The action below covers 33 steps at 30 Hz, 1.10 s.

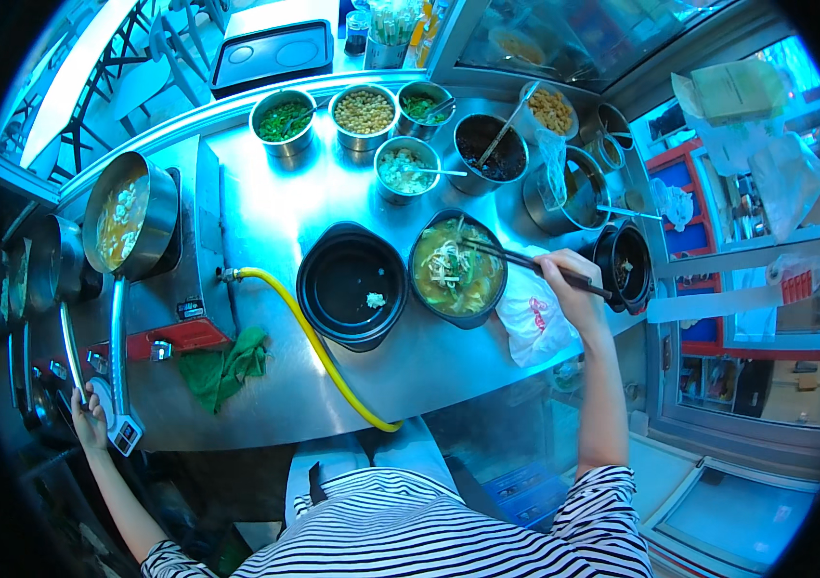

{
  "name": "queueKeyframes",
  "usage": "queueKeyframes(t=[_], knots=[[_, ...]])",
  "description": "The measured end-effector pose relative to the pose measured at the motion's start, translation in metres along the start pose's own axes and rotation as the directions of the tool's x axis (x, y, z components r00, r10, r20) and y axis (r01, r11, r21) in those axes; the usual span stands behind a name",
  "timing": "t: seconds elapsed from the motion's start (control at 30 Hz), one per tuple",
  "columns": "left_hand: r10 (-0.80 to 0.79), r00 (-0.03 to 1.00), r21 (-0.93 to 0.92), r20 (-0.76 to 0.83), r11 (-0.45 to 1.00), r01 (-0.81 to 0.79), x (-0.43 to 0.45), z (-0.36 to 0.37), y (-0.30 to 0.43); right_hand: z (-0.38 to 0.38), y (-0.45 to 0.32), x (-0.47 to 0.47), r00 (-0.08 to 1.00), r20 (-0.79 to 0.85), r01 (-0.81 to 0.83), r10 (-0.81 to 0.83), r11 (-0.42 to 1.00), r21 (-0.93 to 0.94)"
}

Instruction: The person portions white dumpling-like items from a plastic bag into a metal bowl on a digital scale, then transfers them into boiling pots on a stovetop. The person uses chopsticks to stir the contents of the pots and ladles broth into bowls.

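Observation:
My right hand [577, 278] grips a pair of dark chopsticks [518, 260]. Their tips reach into a black bowl [457, 320] of noodle soup with pale strips and greens [449, 267]. Left of it, almost touching, stands a second black bowl [337, 271] with a small white clump of food [375, 299] at its bottom. Far to the left, my left hand [90, 417] is closed around the long metal handle [72, 347] of a saucepan [54, 256] on the stove. Beside that pan, a nearer saucepan [124, 224] holds noodles in orange broth.
Steel pots of chopped greens [283, 123], soybeans [363, 112] and dark sauce [489, 148] line the back. A yellow gas hose [309, 336] curves from the stove [197, 296] past the bowls. A green cloth [225, 368] hangs over the counter edge. A white plastic bag [536, 318] lies under my right wrist.

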State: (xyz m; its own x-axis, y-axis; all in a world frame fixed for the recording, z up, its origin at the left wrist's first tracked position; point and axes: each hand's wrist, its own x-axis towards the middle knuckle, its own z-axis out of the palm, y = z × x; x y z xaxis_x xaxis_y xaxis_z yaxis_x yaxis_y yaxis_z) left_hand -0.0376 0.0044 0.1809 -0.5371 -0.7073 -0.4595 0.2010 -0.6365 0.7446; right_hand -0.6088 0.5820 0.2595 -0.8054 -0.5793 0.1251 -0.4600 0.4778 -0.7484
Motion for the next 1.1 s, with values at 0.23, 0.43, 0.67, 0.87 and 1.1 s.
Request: queueKeyframes(t=[0.23,0.43,0.67,0.87,1.1], knots=[[0.101,0.974,0.09,-0.204,0.992,-0.084,0.0,-0.003,-0.003,-0.012,-0.029,0.019,0.977,0.113,0.185,-0.179,0.982,-0.043],[0.144,0.971,0.199,-0.193,0.974,-0.104,0.005,0.009,0.001,0.008,-0.022,0.045,0.982,0.173,0.071,-0.076,0.997,0.038],[0.151,0.974,0.243,-0.171,0.964,-0.107,-0.008,0.018,0.006,-0.012,-0.055,0.04,0.977,0.167,0.151,-0.133,0.984,-0.099],[0.222,0.96,0.343,-0.169,0.927,-0.154,-0.012,0.053,0.028,-0.022,-0.092,0.007,0.989,-0.149,0.01,0.018,0.984,0.18],[0.171,0.985,0.346,0.021,0.923,-0.168,-0.009,-0.005,0.045,0.1,-0.259,0.025,0.964,-0.266,0.137,0.003,0.852,0.505]])
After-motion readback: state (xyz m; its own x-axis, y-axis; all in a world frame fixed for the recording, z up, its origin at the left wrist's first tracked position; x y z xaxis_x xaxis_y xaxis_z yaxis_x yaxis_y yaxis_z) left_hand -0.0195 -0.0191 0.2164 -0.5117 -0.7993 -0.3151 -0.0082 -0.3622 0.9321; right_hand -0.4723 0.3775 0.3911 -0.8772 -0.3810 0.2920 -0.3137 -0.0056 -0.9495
